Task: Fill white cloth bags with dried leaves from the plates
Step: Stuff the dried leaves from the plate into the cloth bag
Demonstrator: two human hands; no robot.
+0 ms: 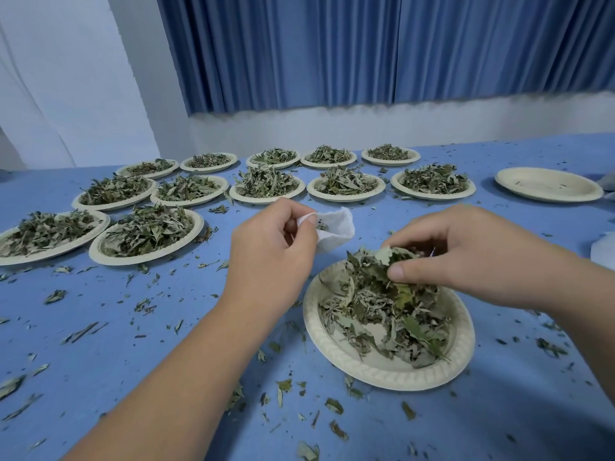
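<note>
My left hand pinches the rim of a small white cloth bag, held above the blue table with its mouth toward me. A few leaf bits show inside it. Just to the right, my right hand grips a bunch of dried leaves between thumb and fingers, lifted over the near paper plate. That plate holds a loose heap of dried green leaves. Bag and bunch are a short gap apart.
Several more paper plates heaped with dried leaves stand in rows at the back and left. An empty plate sits far right. Leaf crumbs litter the blue tablecloth. Something white lies at the right edge.
</note>
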